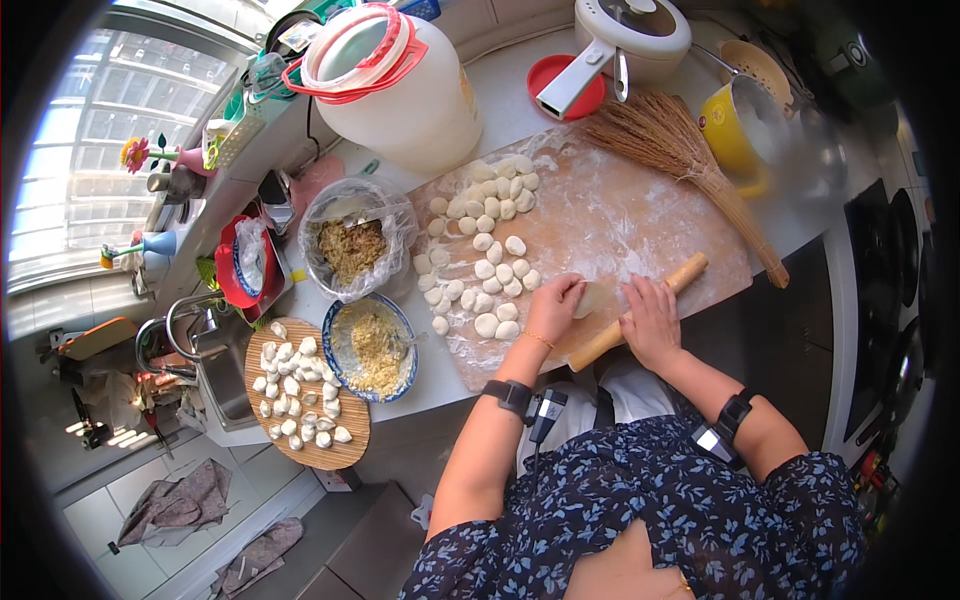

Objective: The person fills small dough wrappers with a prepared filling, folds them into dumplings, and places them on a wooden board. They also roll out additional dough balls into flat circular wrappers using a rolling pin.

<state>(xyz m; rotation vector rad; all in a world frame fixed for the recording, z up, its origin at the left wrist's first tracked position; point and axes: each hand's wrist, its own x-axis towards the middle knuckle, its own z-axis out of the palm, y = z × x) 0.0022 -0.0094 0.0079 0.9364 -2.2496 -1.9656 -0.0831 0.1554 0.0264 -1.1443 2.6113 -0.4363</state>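
right hand (651,322) presses flat on the long wooden rolling pin (640,310) lying slantwise near the floured wooden board's (620,215) near edge, left hand (556,303) seemingly pinching the thin round dough wrapper (590,299) just beside it.

At the far left of the counter we see a large white plastic jug (400,90), rounded and squat, with a red rim and red carrying handle around its wide mouth; a small yellowish label patch sits on its right flank. Just in front of it, beside the floured board, we see a clear plastic bag (355,240) lining a bowl, its edges rolled open around a brownish minced filling. Near the window ledge we note a smaller clear bag (250,255) resting in a red dish. We find no signs or screens.
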